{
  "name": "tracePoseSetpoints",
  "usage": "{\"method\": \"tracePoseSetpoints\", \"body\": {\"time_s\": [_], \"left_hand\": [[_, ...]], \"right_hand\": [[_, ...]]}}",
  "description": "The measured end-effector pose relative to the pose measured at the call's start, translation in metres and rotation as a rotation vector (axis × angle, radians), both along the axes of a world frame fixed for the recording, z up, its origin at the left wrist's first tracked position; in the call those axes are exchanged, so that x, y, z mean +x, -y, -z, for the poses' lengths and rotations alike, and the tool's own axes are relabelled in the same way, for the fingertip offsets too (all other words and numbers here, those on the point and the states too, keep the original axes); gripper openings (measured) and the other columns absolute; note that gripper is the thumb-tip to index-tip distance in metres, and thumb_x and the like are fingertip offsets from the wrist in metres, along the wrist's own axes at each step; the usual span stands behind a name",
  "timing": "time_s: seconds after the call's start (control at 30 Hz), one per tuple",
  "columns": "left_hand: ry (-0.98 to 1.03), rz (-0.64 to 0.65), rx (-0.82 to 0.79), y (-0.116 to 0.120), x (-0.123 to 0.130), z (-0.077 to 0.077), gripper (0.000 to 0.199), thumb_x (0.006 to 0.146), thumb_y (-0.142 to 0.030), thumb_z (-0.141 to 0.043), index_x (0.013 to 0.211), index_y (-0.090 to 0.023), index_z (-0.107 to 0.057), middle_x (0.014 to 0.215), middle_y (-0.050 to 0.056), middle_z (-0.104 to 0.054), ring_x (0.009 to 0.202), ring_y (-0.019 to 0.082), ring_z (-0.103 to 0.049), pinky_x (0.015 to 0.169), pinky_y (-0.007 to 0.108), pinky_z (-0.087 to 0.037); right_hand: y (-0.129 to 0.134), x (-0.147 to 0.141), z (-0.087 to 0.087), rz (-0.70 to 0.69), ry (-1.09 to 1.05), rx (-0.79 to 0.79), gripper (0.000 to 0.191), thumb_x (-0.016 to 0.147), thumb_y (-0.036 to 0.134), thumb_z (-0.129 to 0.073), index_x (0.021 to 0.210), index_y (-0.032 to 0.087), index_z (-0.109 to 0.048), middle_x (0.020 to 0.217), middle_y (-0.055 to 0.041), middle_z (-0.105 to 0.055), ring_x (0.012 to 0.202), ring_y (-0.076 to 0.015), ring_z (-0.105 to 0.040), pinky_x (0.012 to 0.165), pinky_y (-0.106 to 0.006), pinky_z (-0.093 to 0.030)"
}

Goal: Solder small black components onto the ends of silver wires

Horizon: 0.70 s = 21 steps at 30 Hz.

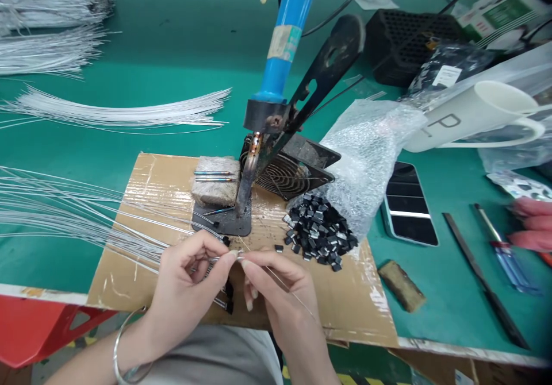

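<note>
Both hands meet over the front of the cardboard sheet (pixel 345 299). My left hand (pixel 194 281) pinches a thin wire between thumb and forefinger. Its tip almost touches my right hand (pixel 280 281), which is also closed in a pinch on a fine wire that trails down across the back of the hand. Long white wires (pixel 129 241) fan out from the left and pass beneath my left hand, some ending in black pieces (pixel 228 290). A heap of small black connectors (pixel 319 230) lies right of the hands. Beyond them stands a blue-handled soldering iron (pixel 284 40) on its holder, tip down.
A fan (pixel 284 172) and a wrapped block (pixel 215 181) stand behind the hands. Bubble wrap (pixel 366 149), a phone (pixel 409 204), a white mug (pixel 478 115) and a dark file (pixel 483 276) lie to the right. More wire bundles (pixel 121 106) are at the left.
</note>
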<state>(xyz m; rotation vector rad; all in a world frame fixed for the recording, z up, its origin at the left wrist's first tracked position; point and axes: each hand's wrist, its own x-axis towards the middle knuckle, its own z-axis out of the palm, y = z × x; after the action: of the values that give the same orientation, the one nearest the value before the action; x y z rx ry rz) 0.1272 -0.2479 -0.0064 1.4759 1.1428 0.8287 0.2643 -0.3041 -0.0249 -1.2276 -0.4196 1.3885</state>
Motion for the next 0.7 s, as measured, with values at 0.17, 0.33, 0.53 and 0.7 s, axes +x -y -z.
{"method": "tracePoseSetpoints", "body": {"time_s": [0.17, 0.33, 0.53, 0.7], "left_hand": [[-0.027, -0.01, 0.069, 0.0025, -0.0006, 0.004, 0.021, 0.091, -0.023, -0.063, 0.073, -0.014, -0.065, 0.062, 0.003, -0.062, 0.049, 0.009, -0.049, 0.044, 0.018, -0.036], [-0.035, -0.029, 0.129, 0.0033, -0.0011, 0.0023, 0.019, 0.089, -0.02, -0.065, 0.071, -0.014, -0.067, 0.062, 0.004, -0.065, 0.05, 0.01, -0.055, 0.044, 0.018, -0.041], [-0.069, 0.003, 0.19, 0.0036, -0.0011, 0.0028, 0.021, 0.092, -0.019, -0.063, 0.072, -0.015, -0.065, 0.06, 0.002, -0.063, 0.051, 0.01, -0.054, 0.045, 0.019, -0.041], [-0.094, 0.017, 0.205, 0.0048, -0.0023, 0.0048, 0.02, 0.093, -0.02, -0.063, 0.073, -0.016, -0.063, 0.06, -0.001, -0.058, 0.047, 0.008, -0.044, 0.042, 0.019, -0.034]], "right_hand": [[-0.0009, -0.0037, -0.0022, 0.018, -0.001, 0.01, 0.021, 0.076, 0.041, -0.086, 0.078, 0.02, -0.081, 0.055, 0.0011, -0.055, 0.05, -0.0074, -0.051, 0.049, -0.018, -0.044], [-0.002, -0.0048, -0.007, 0.035, 0.019, -0.012, 0.023, 0.076, 0.042, -0.086, 0.075, 0.02, -0.08, 0.056, 0.0011, -0.055, 0.051, -0.0073, -0.051, 0.05, -0.019, -0.043], [-0.0023, -0.0035, -0.008, 0.032, -0.019, -0.021, 0.024, 0.074, 0.042, -0.087, 0.074, 0.02, -0.079, 0.056, 0.0005, -0.059, 0.049, -0.0074, -0.052, 0.049, -0.019, -0.041], [-0.0018, 0.0037, -0.0015, -0.018, -0.055, -0.011, 0.023, 0.074, 0.041, -0.088, 0.07, 0.02, -0.078, 0.055, 0.0004, -0.06, 0.049, -0.0076, -0.05, 0.047, -0.019, -0.039]]}}
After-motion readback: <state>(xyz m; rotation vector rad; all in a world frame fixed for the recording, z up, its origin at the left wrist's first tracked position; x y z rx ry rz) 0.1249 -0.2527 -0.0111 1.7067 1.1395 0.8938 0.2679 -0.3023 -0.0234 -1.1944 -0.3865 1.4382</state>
